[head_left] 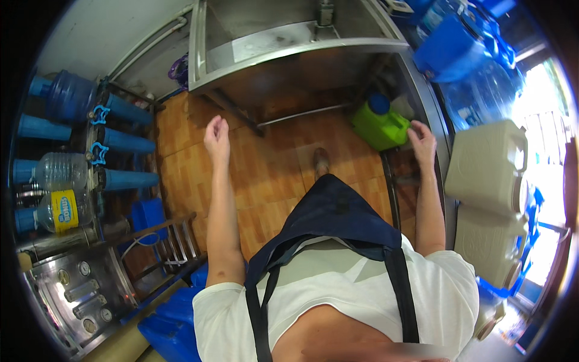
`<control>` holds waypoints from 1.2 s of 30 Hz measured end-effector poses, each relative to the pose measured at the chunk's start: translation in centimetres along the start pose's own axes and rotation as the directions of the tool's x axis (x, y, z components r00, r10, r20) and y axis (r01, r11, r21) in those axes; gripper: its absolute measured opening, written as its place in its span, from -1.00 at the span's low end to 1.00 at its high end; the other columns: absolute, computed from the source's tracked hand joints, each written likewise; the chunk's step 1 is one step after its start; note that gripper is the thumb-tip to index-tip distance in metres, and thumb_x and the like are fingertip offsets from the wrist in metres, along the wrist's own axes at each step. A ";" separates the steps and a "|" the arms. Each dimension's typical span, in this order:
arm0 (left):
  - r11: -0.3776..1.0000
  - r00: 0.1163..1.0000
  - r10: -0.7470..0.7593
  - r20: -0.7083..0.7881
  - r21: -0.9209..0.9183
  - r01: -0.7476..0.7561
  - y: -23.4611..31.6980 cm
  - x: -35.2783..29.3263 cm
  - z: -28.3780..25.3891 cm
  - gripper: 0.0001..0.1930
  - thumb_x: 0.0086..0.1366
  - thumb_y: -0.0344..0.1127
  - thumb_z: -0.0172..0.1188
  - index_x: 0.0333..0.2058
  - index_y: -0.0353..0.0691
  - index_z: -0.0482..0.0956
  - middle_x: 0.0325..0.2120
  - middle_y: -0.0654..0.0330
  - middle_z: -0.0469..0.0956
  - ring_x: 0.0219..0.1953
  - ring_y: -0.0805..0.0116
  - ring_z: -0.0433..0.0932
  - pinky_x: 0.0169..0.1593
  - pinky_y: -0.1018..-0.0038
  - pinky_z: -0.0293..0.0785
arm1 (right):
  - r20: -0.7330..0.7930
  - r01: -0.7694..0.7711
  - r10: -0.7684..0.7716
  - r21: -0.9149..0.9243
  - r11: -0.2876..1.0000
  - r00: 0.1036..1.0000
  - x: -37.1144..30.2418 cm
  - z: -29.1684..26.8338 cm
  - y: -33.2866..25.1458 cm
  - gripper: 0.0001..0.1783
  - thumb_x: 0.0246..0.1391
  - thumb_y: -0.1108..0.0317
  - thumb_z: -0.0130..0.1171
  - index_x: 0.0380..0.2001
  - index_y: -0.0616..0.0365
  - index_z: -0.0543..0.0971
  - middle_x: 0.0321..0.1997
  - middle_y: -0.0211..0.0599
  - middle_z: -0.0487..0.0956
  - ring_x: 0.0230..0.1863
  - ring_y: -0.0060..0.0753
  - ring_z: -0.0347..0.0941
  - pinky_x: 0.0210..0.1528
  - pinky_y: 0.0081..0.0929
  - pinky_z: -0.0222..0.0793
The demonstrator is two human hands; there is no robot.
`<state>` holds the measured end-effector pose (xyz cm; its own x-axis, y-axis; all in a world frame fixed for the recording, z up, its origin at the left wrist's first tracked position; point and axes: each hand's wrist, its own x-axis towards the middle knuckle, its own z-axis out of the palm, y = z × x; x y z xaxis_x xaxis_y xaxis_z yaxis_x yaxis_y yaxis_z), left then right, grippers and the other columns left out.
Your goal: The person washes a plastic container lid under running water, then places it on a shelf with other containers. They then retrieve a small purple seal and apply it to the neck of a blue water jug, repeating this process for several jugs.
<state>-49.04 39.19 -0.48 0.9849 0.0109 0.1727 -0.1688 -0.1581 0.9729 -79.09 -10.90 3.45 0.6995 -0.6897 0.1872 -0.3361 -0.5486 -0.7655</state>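
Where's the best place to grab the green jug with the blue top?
Probably the handle-like part of the green jug, coming from the right. The jug leans a little in this view, and that part sticks out on its right side, just past the blue cap.

Around me I count one green jug (380,128) with one blue cap (379,103), two beige jugs (484,166) in clear view, one metal sink (259,43), two blue valve handles (99,114), four round dials (106,314), one yellow label (64,210) and one navy apron (335,208).
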 end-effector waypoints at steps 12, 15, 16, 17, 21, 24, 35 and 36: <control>0.412 0.980 0.044 -0.192 0.898 0.157 4.7 21.3 7.4 -0.18 0.25 0.21 0.09 0.33 -0.20 0.15 0.38 -0.23 -0.10 0.43 -0.25 -0.24 0.36 -0.20 -0.19 | 0.196 0.724 -0.737 0.145 0.674 0.647 27.9 26.7 -22.6 -0.61 -0.16 0.33 0.38 -0.17 0.12 0.62 0.17 0.04 0.43 0.23 0.08 0.30 0.25 -0.11 0.24; 0.387 0.987 -0.007 -0.163 0.909 0.153 5.0 21.4 7.4 -0.10 0.22 0.29 0.07 0.36 -0.18 0.09 0.40 -0.22 -0.14 0.44 -0.25 -0.26 0.36 -0.22 -0.21 | 0.405 0.768 -0.779 0.237 0.595 0.479 30.3 32.9 -26.4 -0.60 -0.13 0.32 0.35 -0.14 0.13 0.61 0.22 0.07 0.39 0.27 0.10 0.26 0.28 -0.12 0.23; 0.377 0.987 -0.015 -0.160 0.913 0.154 5.2 21.4 7.4 -0.08 0.21 0.31 0.08 0.36 -0.18 0.09 0.40 -0.21 -0.14 0.44 -0.24 -0.25 0.36 -0.22 -0.22 | 0.486 0.790 -0.781 0.256 0.557 0.393 31.1 34.8 -27.5 -0.54 -0.10 0.31 0.32 -0.05 0.14 0.57 0.25 0.07 0.36 0.28 0.09 0.25 0.29 -0.12 0.23; 0.385 0.988 -0.020 -0.150 0.911 0.146 5.3 21.4 7.4 -0.07 0.20 0.32 0.08 0.37 -0.16 0.07 0.40 -0.21 -0.13 0.43 -0.26 -0.24 0.36 -0.22 -0.20 | 0.541 0.796 -0.764 0.259 0.547 0.350 31.9 36.7 -28.5 -0.51 -0.09 0.31 0.32 -0.02 0.14 0.54 0.26 0.07 0.35 0.29 0.09 0.25 0.30 -0.12 0.23; 0.366 0.990 -0.048 -0.134 0.920 0.142 6.1 22.3 7.6 -0.03 0.18 0.36 0.09 0.39 -0.15 0.03 0.39 -0.23 -0.13 0.42 -0.29 -0.22 0.33 -0.24 -0.16 | 0.646 0.797 -0.726 0.299 0.525 0.236 35.3 43.8 -31.2 -0.35 -0.09 0.29 0.34 0.12 0.16 0.43 0.34 0.09 0.26 0.34 0.10 0.19 0.32 -0.13 0.22; 0.355 0.991 -0.085 -0.103 0.926 0.127 6.6 22.8 7.6 -0.01 0.18 0.32 0.11 0.39 -0.17 -0.01 0.39 -0.26 -0.17 0.42 -0.31 -0.25 0.32 -0.27 -0.16 | 0.680 0.719 -0.659 0.278 0.637 0.321 38.4 47.8 -32.2 -0.29 -0.10 0.27 0.37 0.16 0.16 0.39 0.36 0.14 0.22 0.36 0.13 0.15 0.33 -0.12 0.21; 0.659 0.995 0.029 -0.094 0.750 0.052 6.5 34.6 5.5 -0.31 0.27 -0.07 0.18 0.30 -0.21 0.20 0.29 -0.12 0.20 0.38 -0.17 0.04 0.35 -0.17 -0.18 | 0.559 0.667 -0.554 0.004 0.745 0.617 57.9 60.0 -39.3 -0.39 0.15 0.23 0.16 0.27 -0.07 0.30 0.33 0.29 0.19 0.26 0.30 0.26 0.24 -0.07 0.31; 0.615 0.994 0.111 -0.024 0.787 -0.050 6.5 37.2 5.7 -0.49 0.24 -0.17 0.22 0.13 -0.21 0.42 0.20 -0.05 0.36 0.30 -0.08 0.24 0.33 -0.17 -0.12 | 0.522 0.674 -0.574 -0.003 0.739 0.631 59.5 61.4 -40.0 -0.38 0.15 0.24 0.16 0.28 -0.08 0.29 0.33 0.29 0.19 0.26 0.32 0.26 0.23 -0.06 0.32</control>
<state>-13.29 32.98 11.40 0.9589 0.0171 0.2833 -0.1230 -0.8746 0.4690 14.67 -0.97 7.44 0.9636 0.1262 0.2358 0.2212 -0.8716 -0.4374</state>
